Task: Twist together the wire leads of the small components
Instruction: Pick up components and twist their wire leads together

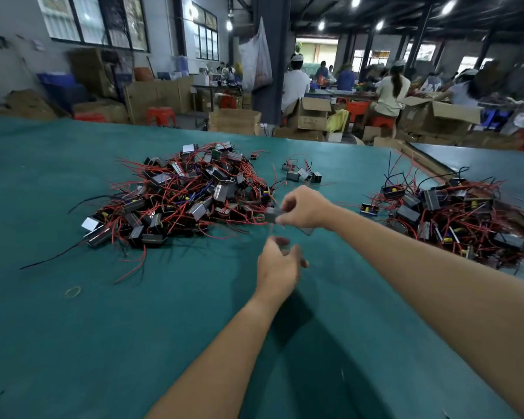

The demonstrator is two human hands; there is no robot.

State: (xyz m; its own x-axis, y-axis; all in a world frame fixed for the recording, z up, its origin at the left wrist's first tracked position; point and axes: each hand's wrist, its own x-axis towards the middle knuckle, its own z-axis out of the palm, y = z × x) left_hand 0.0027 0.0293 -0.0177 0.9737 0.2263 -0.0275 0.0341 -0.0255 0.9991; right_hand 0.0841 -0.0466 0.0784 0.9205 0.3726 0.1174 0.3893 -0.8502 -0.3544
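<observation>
Beside pile (179,195), right hand (306,208) apparently pinches blurred component (271,213).

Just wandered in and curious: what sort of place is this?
Likely a factory assembly workshop: heaps of small wired components on a green table, cardboard boxes, and seated workers at benches behind.

The table (73,343) is covered in teal-green cloth. A large heap of small black components (182,195) with tangled red leads lies left of centre, toward the far side. A second heap (445,216) lies at the right. Between them, farther off, sit a few loose components (301,173). A yellowish rubber band (73,291) lies near left.
</observation>
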